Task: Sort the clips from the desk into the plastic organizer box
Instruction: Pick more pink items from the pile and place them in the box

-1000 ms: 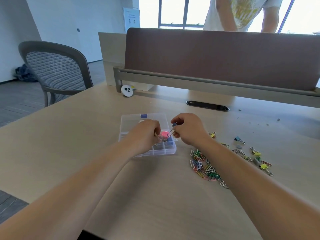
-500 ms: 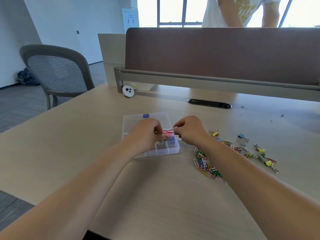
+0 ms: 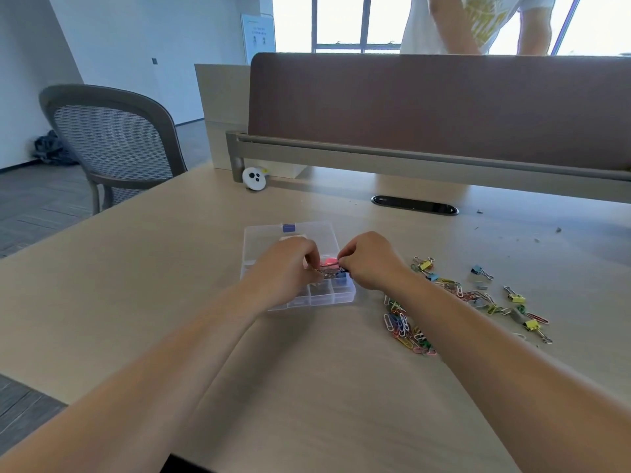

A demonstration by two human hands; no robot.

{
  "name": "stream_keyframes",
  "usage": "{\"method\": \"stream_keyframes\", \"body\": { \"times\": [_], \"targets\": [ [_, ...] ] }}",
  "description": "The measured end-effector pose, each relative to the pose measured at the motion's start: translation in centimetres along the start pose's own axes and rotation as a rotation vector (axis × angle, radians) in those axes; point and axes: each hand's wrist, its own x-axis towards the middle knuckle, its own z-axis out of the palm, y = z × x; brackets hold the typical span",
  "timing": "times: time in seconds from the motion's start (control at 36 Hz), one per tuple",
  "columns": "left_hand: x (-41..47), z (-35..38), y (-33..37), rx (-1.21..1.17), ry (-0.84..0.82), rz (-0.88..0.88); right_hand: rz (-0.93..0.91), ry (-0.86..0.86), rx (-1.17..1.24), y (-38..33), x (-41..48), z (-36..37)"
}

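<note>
Placing step: the left hand and right hand pinch a pink binder clip above the plastic organizer box. The next move probably calls for releasing it into the matching compartment.

Bright backlight from blown-out windows; wide-angle edge bending, soft detail.
</note>
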Motion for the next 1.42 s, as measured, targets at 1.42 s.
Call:
{"method": "stream_keyframes", "body": {
  "times": [1.42],
  "targets": [
    [-0.9,0.1,2.9,-0.082,0.076,0.034,-0.010,0.100,0.024,1.1,-3.2,-1.4]
  ]
}}
